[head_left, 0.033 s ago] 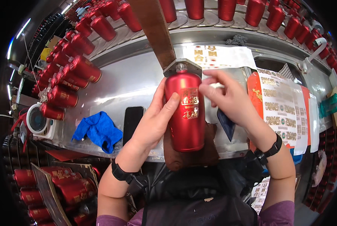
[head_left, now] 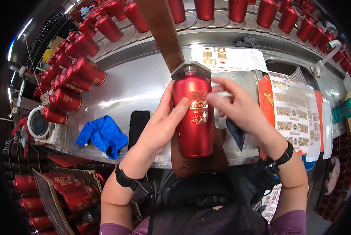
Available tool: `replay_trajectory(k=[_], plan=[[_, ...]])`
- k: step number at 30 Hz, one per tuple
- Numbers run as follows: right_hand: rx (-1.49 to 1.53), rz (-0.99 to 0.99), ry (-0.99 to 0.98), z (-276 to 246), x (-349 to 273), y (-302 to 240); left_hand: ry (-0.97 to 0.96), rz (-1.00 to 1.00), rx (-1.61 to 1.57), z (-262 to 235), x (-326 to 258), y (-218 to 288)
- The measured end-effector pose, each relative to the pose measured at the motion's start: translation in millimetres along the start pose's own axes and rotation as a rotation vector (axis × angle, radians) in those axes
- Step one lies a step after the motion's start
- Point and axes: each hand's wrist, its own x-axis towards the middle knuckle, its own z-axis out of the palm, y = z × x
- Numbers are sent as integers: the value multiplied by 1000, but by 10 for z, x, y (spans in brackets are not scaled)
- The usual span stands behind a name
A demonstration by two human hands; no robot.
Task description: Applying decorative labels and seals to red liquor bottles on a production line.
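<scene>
A glossy red bottle (head_left: pixel 195 137) with a clear neck lies on its back, its top against a dark angled metal stop (head_left: pixel 204 70) and its base over a brown cloth (head_left: pixel 221 154). Gold characters (head_left: pixel 199 102) are on its front. My left hand (head_left: pixel 165 117) wraps its left side, the thumb lying beside the gold characters. At the right side, my right hand (head_left: pixel 234 102) is curled with its thumb and forefinger by the edge of the characters. From under its lower fingers sticks a dark blue flat scraper (head_left: pixel 236 135), whose upper part the hand hides.
A blue cloth (head_left: pixel 103 137) and a black phone (head_left: pixel 139 123) lie on the metal table left of me. Decal sheets (head_left: pixel 295 113) rest at right, more (head_left: pixel 228 58) at the back. Red bottles (head_left: pixel 267 13) line a conveyor; a wooden post (head_left: pixel 160 31) rises behind the stop.
My right hand's fingers have shifted slightly along the bottle's right side, and the scraper's tip has dropped a little. My left hand and the bottle stay almost the same.
</scene>
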Motion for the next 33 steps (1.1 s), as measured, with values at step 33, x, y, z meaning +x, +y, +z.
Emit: replay_trajectory(k=[33], plan=[[-62, -48, -77, -916, 405, -295, 75, 139, 288, 72, -338, -78]])
